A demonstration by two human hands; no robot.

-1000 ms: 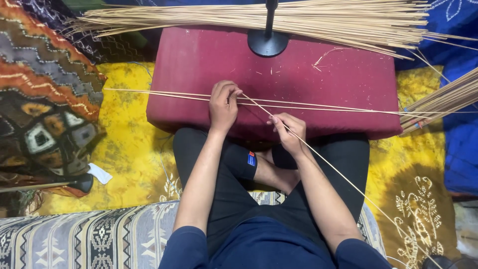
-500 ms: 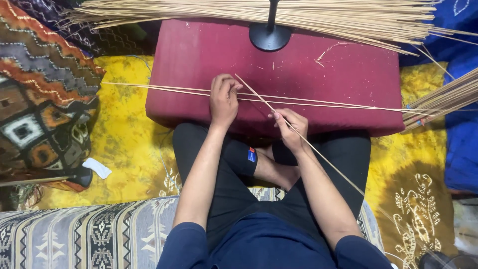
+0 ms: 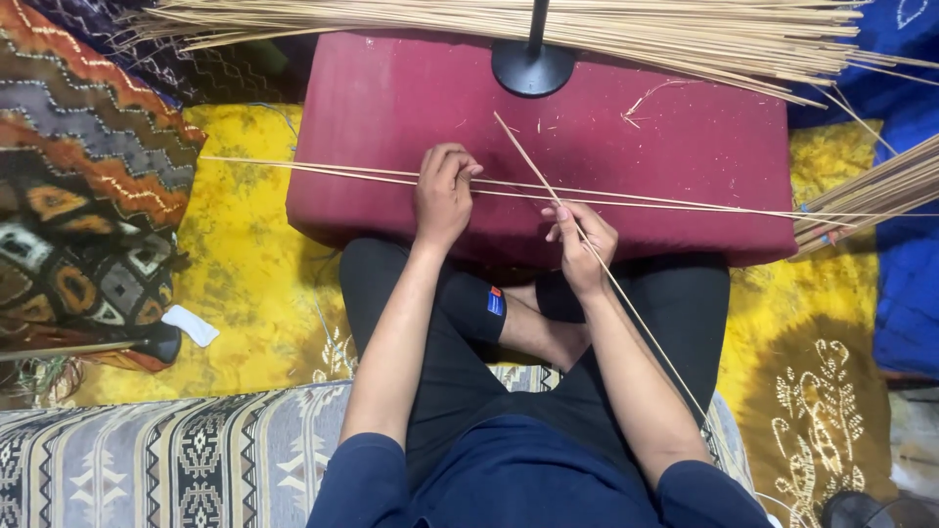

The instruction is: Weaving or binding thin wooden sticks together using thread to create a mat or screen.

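I sit cross-legged at a dark red cushion (image 3: 685,147) used as a work surface. Two or three long thin bamboo sticks (image 3: 293,167) lie side by side across it, left to right. My left hand (image 3: 442,194) is curled over them near the cushion's front, pinching them together. In my right hand (image 3: 583,244) is a single thin stick (image 3: 518,145), held slanted: its tip points up-left over the horizontal sticks and its tail runs down past my right arm.
A large heap of the same sticks (image 3: 587,29) lies along the cushion's far edge, with a black round lamp base (image 3: 533,66) among them. Another bundle (image 3: 871,196) comes in from the right. Patterned cushions (image 3: 78,196) sit left, a yellow cloth (image 3: 245,274) underneath.
The slanted stick in my right hand has been pushed further up-left across the horizontal sticks. My left hand keeps its grip in the same spot.
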